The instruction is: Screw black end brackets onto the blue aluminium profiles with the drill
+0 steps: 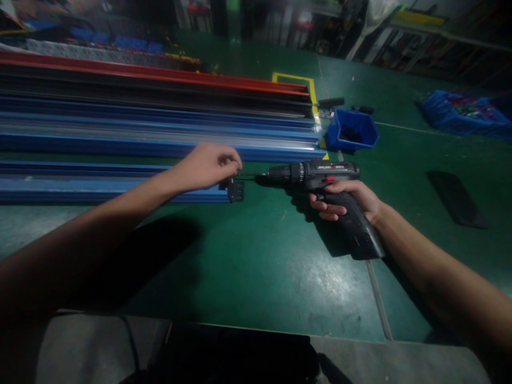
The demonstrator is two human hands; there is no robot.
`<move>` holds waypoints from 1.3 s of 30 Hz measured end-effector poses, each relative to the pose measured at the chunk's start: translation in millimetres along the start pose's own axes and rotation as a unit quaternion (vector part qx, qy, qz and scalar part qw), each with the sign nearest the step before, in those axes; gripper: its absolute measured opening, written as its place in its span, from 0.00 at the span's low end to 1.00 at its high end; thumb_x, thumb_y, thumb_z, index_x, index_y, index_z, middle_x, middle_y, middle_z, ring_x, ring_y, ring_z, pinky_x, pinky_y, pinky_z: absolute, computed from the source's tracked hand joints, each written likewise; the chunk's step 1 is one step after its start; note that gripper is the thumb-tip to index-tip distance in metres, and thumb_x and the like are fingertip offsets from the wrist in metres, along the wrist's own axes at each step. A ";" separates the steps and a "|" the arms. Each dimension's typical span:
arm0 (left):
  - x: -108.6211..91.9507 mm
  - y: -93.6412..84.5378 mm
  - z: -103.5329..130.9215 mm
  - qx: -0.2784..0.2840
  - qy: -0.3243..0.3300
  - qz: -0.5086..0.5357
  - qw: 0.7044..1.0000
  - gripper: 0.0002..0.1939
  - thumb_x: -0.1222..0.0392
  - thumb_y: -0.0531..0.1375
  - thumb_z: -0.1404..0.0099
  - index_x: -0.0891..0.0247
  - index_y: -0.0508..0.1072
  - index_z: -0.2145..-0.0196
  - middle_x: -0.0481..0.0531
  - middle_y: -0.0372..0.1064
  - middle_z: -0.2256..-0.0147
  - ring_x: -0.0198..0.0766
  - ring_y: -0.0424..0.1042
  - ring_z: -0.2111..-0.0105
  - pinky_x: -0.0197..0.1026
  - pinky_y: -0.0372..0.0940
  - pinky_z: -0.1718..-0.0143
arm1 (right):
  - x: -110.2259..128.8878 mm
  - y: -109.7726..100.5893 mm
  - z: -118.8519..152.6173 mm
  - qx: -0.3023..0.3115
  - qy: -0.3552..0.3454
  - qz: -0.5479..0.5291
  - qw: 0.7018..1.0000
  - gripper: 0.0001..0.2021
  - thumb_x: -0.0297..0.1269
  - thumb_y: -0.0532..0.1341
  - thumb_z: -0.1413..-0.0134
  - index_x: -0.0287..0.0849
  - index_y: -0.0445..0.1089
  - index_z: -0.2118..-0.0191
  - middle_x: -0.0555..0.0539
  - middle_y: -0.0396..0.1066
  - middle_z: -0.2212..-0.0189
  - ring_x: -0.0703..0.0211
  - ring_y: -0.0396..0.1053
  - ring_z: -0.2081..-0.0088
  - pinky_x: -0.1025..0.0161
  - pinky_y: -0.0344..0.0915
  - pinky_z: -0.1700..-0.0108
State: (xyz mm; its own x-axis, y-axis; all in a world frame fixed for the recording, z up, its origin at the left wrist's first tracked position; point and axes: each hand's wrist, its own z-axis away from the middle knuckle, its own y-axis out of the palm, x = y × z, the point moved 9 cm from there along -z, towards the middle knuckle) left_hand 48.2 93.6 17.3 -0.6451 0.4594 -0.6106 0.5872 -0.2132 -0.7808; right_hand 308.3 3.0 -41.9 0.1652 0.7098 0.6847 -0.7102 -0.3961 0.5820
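My right hand point(344, 200) is wrapped round the grip of a black cordless drill point(320, 172), which lies on its side with its long thin bit pointing left. The bit's tip reaches the fingertips of my left hand point(214, 164). Those fingers are pinched together at the end of a blue metal profile point(192, 195); what they hold, if anything, is too small to make out. A black end cap point(237, 190) sits at the profile's right end, just below my left fingertips.
Several blue profiles point(160, 140) and a red one point(160, 72) lie side by side behind. A blue bin point(354, 129) stands at their right ends. Farther right are a dark flat piece point(456, 198) and a blue bag-lined container point(466, 112) on the green table point(256, 266).
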 end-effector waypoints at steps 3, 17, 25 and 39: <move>-0.9 0.1 0.2 0.002 -0.001 -0.002 1.000 0.12 0.56 0.60 0.37 0.64 0.82 0.63 0.53 0.80 0.69 0.39 0.76 0.69 0.39 0.66 0.65 | -0.1 0.2 -0.1 0.001 -0.001 -0.006 1.000 0.10 0.33 0.61 0.39 0.30 0.72 0.56 0.45 0.69 0.70 0.70 0.52 0.81 0.67 0.71 0.73; 0.0 4.2 0.4 0.013 0.018 -0.033 0.999 0.16 0.54 0.57 0.36 0.65 0.82 0.61 0.52 0.80 0.68 0.39 0.76 0.68 0.39 0.66 0.62 | 0.3 0.8 -0.2 0.017 -0.003 -0.017 1.000 0.11 0.33 0.61 0.39 0.29 0.71 0.56 0.44 0.71 0.69 0.71 0.54 0.80 0.68 0.72 0.72; -0.8 3.9 0.5 0.011 0.028 -0.041 0.999 0.15 0.55 0.57 0.35 0.64 0.82 0.61 0.51 0.80 0.68 0.39 0.77 0.68 0.38 0.64 0.64 | -0.1 -0.8 -0.8 0.009 0.001 -0.015 1.000 0.11 0.33 0.62 0.39 0.29 0.71 0.56 0.44 0.70 0.69 0.71 0.54 0.81 0.67 0.72 0.72; -1.3 4.3 1.0 0.012 0.035 -0.036 0.999 0.16 0.55 0.57 0.35 0.64 0.82 0.61 0.52 0.80 0.68 0.39 0.76 0.69 0.39 0.65 0.64 | -0.2 0.6 -0.1 0.013 -0.003 -0.017 1.000 0.11 0.33 0.61 0.38 0.29 0.71 0.55 0.44 0.70 0.69 0.71 0.54 0.80 0.67 0.72 0.72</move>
State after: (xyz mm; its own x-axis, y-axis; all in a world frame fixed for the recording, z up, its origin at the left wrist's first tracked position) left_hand 51.0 91.2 14.6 -0.6488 0.5328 -0.5433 0.5290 -0.1976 -0.8253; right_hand 307.7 2.7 -41.7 0.1925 0.7195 0.6672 -0.6868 -0.3869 0.6153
